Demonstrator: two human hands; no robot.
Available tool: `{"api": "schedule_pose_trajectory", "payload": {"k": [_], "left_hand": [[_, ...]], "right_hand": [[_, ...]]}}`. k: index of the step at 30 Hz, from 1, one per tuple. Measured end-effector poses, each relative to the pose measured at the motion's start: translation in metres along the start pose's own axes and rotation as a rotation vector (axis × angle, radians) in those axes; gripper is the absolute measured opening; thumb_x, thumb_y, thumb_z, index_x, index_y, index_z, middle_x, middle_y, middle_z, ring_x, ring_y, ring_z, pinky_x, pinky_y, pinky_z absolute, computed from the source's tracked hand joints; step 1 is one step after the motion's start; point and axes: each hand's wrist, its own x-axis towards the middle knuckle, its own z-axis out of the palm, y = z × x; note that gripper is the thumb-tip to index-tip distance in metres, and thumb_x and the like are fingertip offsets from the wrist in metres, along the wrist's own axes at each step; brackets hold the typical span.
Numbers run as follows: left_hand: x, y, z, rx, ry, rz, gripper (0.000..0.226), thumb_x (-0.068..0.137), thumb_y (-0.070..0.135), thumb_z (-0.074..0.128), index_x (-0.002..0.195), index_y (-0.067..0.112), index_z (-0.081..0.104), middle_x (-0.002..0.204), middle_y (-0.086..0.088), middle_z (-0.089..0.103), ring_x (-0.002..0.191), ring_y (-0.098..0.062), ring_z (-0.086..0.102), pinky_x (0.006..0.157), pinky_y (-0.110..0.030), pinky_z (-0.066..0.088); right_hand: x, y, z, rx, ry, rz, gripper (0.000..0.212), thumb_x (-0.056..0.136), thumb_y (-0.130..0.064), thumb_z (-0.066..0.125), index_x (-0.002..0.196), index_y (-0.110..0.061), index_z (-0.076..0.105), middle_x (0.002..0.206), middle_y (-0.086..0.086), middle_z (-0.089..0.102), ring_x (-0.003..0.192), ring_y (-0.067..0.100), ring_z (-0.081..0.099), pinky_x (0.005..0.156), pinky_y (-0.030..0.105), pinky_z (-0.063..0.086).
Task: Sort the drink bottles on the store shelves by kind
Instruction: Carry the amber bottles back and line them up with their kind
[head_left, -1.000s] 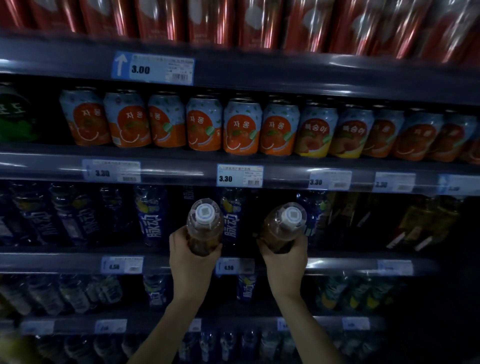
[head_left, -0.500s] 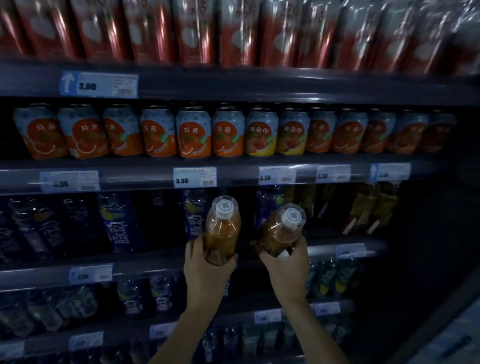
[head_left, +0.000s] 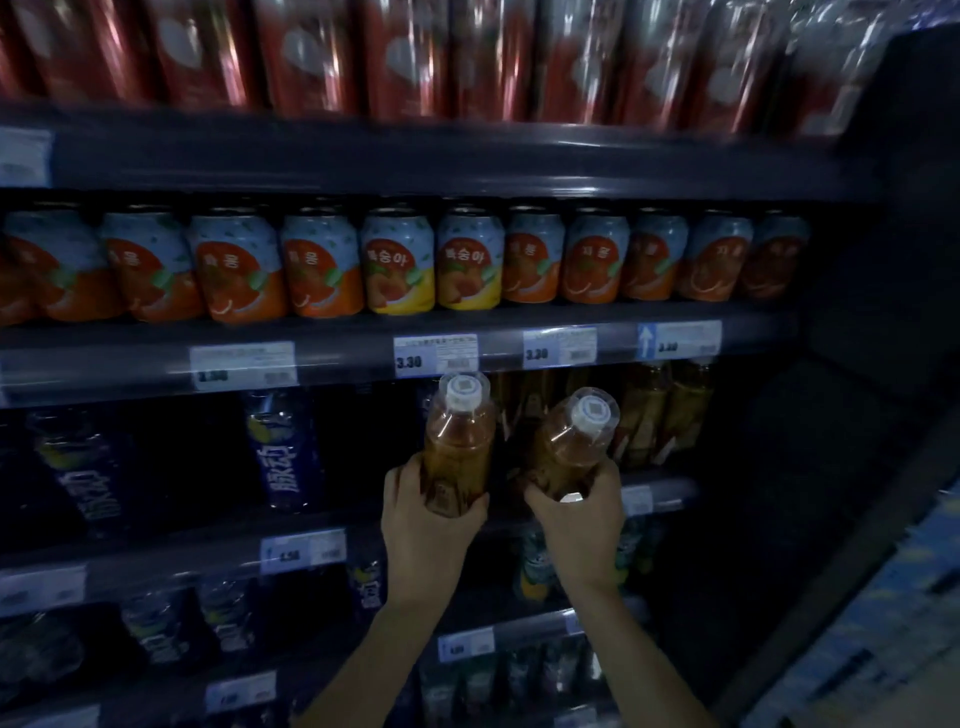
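Readable on the price tag (head_left: 435, 355) of the can shelf rail: "3.30" — same figure on the next tag (head_left: 559, 348) to its right. On a lower rail, a tag (head_left: 303, 551) marked "4.50". Korean "복숭아" on two yellow-bottomed cans (head_left: 399, 259) — Chinese "脉动" running down a blue bottle (head_left: 284, 453). White up-arrow on a blue tag (head_left: 678, 340). Other print too blurred.

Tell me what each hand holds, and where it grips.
Left hand grips one amber bottle by its lower body; right hand grips another amber bottle likewise.
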Motion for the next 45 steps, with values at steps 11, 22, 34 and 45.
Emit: {"api": "schedule_pose_trajectory", "payload": {"k": [11, 22, 34, 45], "left_hand": [[0.004, 0.004, 0.056, -0.041, 0.033, -0.040, 0.067, 0.061, 0.033, 0.086, 0.118, 0.018, 0.055, 0.105, 0.006, 0.050, 0.097, -0.003, 0.052, 0.086, -0.021, 0.046], [0.014, 0.000, 0.088, -0.038, 0.013, -0.068, 0.069, 0.064, 0.028, 0.085, 0.124, 0.018, 0.052, 0.111, 0.005, 0.050, 0.104, -0.006, 0.051, 0.093, -0.029, 0.046], [0.033, 0.004, 0.116, 0.012, 0.077, -0.131, 0.065, 0.067, 0.026, 0.084, 0.121, 0.007, 0.054, 0.112, -0.005, 0.054, 0.105, -0.011, 0.049, 0.095, -0.027, 0.043], [0.022, 0.005, 0.128, 0.015, 0.068, -0.186, 0.077, 0.075, 0.025, 0.078, 0.136, 0.008, 0.035, 0.127, -0.006, 0.042, 0.115, -0.011, 0.042, 0.098, -0.019, 0.032]], "right_hand": [[0.040, 0.020, -0.015, 0.004, -0.005, -0.009, 0.061, 0.061, -0.033, 0.087, 0.113, -0.029, 0.055, 0.108, -0.004, 0.064, 0.100, 0.008, 0.061, 0.088, 0.033, 0.053], [0.070, 0.040, 0.000, -0.060, -0.085, -0.037, 0.071, 0.062, -0.036, 0.087, 0.123, -0.021, 0.054, 0.117, 0.000, 0.060, 0.109, 0.014, 0.058, 0.091, 0.041, 0.052], [0.096, 0.051, 0.003, -0.176, -0.195, -0.051, 0.078, 0.066, -0.031, 0.083, 0.134, -0.025, 0.047, 0.113, -0.012, 0.050, 0.103, -0.006, 0.045, 0.080, 0.005, 0.036], [0.081, 0.048, 0.001, -0.175, -0.137, -0.049, 0.085, 0.078, -0.032, 0.078, 0.146, -0.015, 0.028, 0.125, -0.012, 0.040, 0.112, -0.016, 0.033, 0.098, 0.014, 0.033]]}}
